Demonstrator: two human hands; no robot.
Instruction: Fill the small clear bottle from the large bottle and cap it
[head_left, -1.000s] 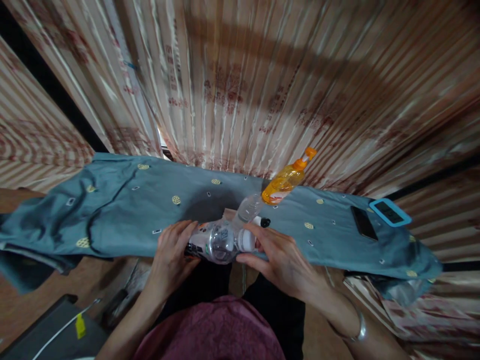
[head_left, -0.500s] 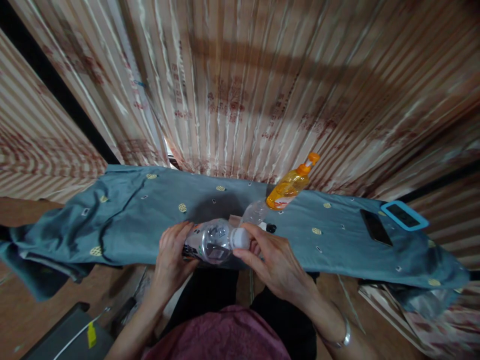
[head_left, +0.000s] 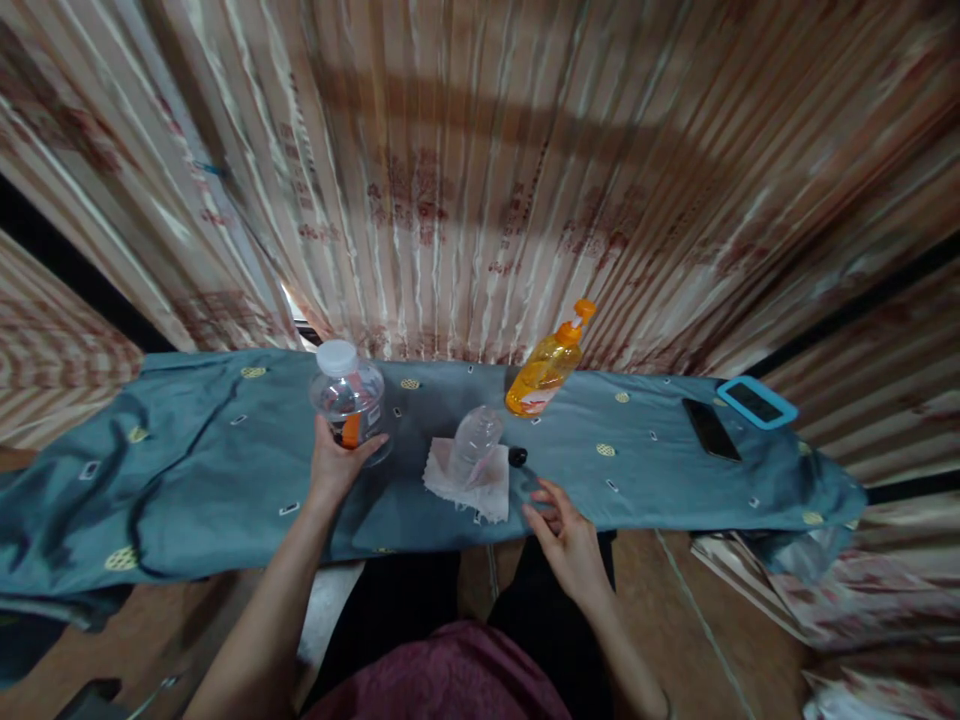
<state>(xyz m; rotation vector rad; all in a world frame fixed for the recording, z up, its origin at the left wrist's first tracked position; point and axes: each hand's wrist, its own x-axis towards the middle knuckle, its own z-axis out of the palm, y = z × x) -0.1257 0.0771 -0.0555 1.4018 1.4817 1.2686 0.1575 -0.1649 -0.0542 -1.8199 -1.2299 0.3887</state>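
Note:
My left hand (head_left: 341, 462) is wrapped round the lower part of a large clear plastic bottle (head_left: 349, 398) with a white screw cap and an orange and black label. The bottle stands upright at the left of the cloth-covered table. My right hand (head_left: 561, 525) hovers at the table's front edge, thumb and forefinger apart, with nothing seen between them. Just beyond its fingertips lies a small black object (head_left: 517, 457), too small to name surely. Left of that, a smaller clear plastic bottle (head_left: 478, 440) rests on a pale paper napkin (head_left: 491, 495).
A pump bottle of orange liquid (head_left: 546, 372) stands behind the napkin. Towards the right end lie a black phone (head_left: 711, 428) and a blue-framed device (head_left: 757, 402). The table has a blue-green patterned cloth (head_left: 240, 470); a striped curtain (head_left: 450, 180) hangs behind it.
My left hand has carried the large bottle left, from lying tilted to upright. My right hand has let go of its white cap and moved down beside the black object. The napkin is now uncovered.

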